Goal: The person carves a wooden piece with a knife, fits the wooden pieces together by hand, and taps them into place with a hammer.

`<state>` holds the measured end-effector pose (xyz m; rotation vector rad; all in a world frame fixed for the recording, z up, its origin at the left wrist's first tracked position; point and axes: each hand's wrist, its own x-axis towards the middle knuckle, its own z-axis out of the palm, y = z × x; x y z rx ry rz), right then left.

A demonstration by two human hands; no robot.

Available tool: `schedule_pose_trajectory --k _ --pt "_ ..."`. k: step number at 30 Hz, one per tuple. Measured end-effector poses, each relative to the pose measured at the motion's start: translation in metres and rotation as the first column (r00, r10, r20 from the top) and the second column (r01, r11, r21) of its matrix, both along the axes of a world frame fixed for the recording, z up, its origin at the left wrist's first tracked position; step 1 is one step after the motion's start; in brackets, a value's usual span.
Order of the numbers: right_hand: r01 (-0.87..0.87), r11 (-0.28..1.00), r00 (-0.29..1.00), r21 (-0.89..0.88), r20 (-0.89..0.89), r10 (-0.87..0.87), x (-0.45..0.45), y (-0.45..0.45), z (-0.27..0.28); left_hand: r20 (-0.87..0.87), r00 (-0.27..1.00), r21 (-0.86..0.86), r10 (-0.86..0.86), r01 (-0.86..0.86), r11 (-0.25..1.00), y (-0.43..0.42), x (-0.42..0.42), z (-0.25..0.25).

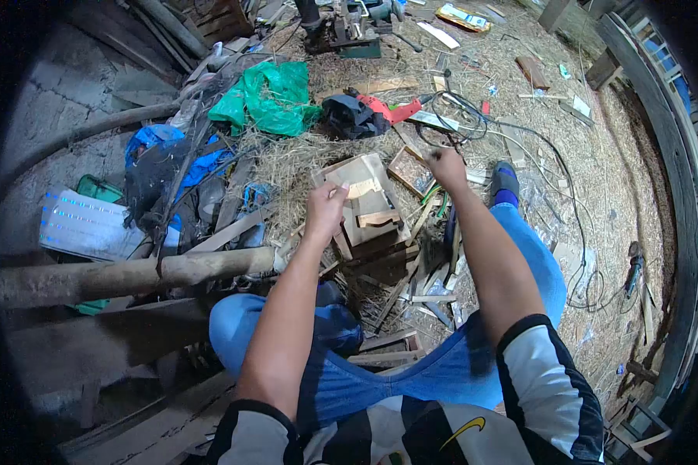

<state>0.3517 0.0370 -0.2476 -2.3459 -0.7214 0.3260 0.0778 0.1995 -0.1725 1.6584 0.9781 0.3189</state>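
Observation:
My left hand (328,205) is closed on the left end of a small light wood piece (362,188), over a flat wooden board (351,168). Another short wood strip (378,218) lies on the board's near part. To the right, my right hand (447,169) is raised beside a small wooden frame (411,172), its fingers curled together; what they hold, if anything, is too small to make out.
A green plastic bag (267,97) lies at the upper left, beside a black bag (353,116) and a red tool (395,110). Cables (547,143) run across the straw-covered ground at right. A thick pole (132,275) juts in from the left.

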Motion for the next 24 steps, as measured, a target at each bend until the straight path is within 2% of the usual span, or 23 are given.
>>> schedule_pose_trajectory --k 1,2,4,5,6,10,12,15,16,19,20,24 --pt "0.051 0.994 0.999 -0.098 -0.009 -0.052 -0.002 -0.007 -0.022 -0.021 1.0 0.042 -0.019 0.02 0.999 -0.001 0.0 -0.003" --pt "0.054 0.993 0.998 -0.101 -0.014 -0.056 -0.004 -0.014 -0.046 -0.038 0.999 0.046 0.007 -0.005 0.999 -0.008 0.003 0.009" --pt "0.064 0.971 0.989 -0.228 -0.116 -0.093 -0.007 -0.021 -0.084 -0.021 1.0 0.038 0.004 -0.003 0.999 -0.008 0.004 0.004" --pt "0.065 0.971 0.988 -0.23 -0.121 -0.094 -0.008 -0.022 -0.1 -0.003 1.0 0.033 0.007 -0.007 0.999 -0.007 0.003 0.0" --pt "0.068 0.96 0.986 -0.273 -0.131 -0.107 -0.011 -0.021 -0.112 -0.032 0.999 -0.015 0.013 -0.014 1.0 -0.009 0.004 0.011" --pt "0.036 0.921 0.981 -0.388 -0.161 -0.107 -0.02 0.0 -0.13 -0.014 0.999 -0.051 0.05 -0.05 0.997 -0.01 0.004 0.014" --pt "-0.012 0.91 0.986 -0.414 -0.157 -0.058 -0.017 0.009 -0.141 -0.009 0.997 -0.145 0.075 -0.075 0.987 -0.01 0.005 0.019" --pt "-0.034 0.868 0.995 -0.496 -0.094 -0.015 -0.016 0.021 -0.156 -0.014 0.997 -0.152 0.073 -0.074 0.986 -0.01 0.006 0.025" --pt "-0.111 0.864 0.992 -0.492 -0.106 0.068 -0.018 0.023 -0.137 0.025 0.997 -0.13 0.077 -0.073 0.989 -0.006 0.006 0.017" --pt "-0.133 0.841 0.991 -0.524 -0.076 0.109 -0.018 0.03 -0.131 -0.006 0.998 -0.101 0.068 -0.069 0.993 -0.006 0.007 0.016" --pt "-0.188 0.777 0.981 -0.601 -0.149 0.123 -0.015 0.034 -0.128 -0.027 0.998 -0.088 0.054 -0.056 0.994 -0.006 0.007 0.019" --pt "-0.183 0.766 0.983 -0.616 -0.134 0.127 -0.011 0.036 -0.138 -0.021 0.997 -0.1 0.069 -0.071 0.992 -0.003 0.007 0.013"
